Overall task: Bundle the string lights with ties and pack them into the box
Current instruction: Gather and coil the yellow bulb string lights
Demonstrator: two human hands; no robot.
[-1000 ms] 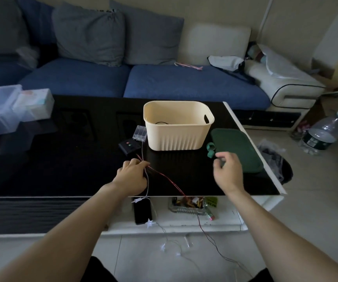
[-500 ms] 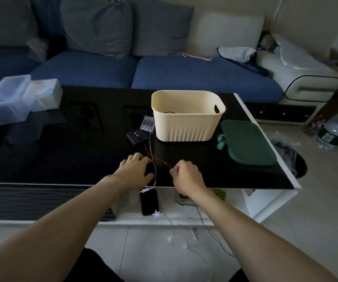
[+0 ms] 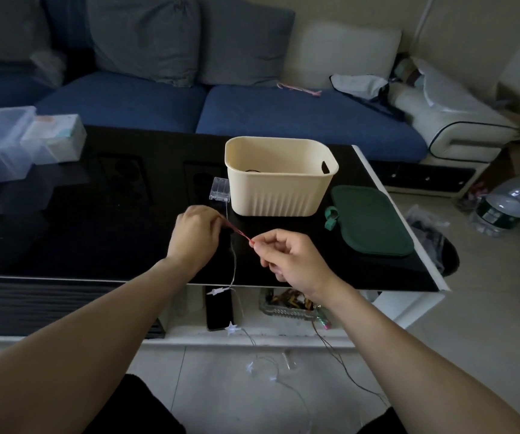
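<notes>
String lights point(image 3: 233, 267) hang from the near edge of the black tabletop point(image 3: 96, 233) to the floor. The right hand point(image 3: 287, 255) pinches a red wire point(image 3: 240, 233), and the left hand point(image 3: 194, 236) grips its other end, near the cream box point(image 3: 279, 189).

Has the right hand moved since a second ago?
Yes. The right hand has left the green lid and come leftward to pinch the red wire, nearer the left hand.

Glossy black glass-like table point(image 3: 64, 239); matt ribbed cream plastic basket point(image 3: 279, 195); clear plastic battery case point(image 3: 220, 189); soft blue cloth sofa point(image 3: 299, 117).
</notes>
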